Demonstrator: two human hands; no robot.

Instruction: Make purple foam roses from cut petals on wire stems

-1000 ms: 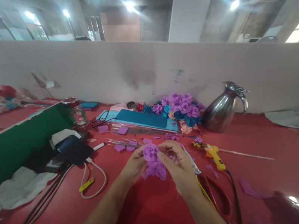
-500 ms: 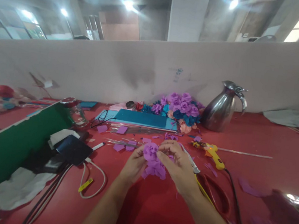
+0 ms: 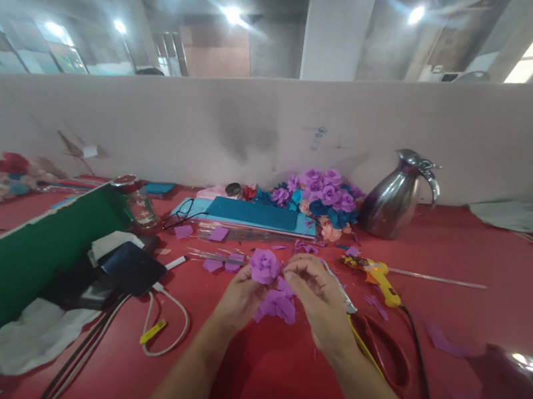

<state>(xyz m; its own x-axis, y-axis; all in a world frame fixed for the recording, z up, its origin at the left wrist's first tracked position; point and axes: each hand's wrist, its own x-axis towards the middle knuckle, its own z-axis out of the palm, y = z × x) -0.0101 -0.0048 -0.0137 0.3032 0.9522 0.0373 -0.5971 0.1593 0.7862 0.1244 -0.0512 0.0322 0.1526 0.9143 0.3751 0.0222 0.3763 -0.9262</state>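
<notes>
A purple paper flower (image 3: 264, 267) with layered petals is held up by my left hand (image 3: 239, 296), whose fingers close round its underside. My right hand (image 3: 319, 295) is just to the right, thumb and fingertips pinched together beside the flower's edge. Whatever sits in that pinch, if anything, is too small to make out. Below and between the hands, loose purple petals (image 3: 278, 306) lie on the red table (image 3: 261, 387). Past my right wrist lie scissors with red handles (image 3: 387, 350), partly hidden by the arm.
A yellow glue gun (image 3: 382, 285) with a clear stick and black cord lies to the right. Behind it stands a steel jug (image 3: 394, 203). Finished flowers (image 3: 321, 191) are heaped by the wall, beside blue sheets (image 3: 251, 213). A green board (image 3: 32, 270), a dark phone-like device (image 3: 133, 267) and cables are left.
The flower has shifted slightly left and turned to show more of its side. My right fingertips have drawn a little away from its centre.
</notes>
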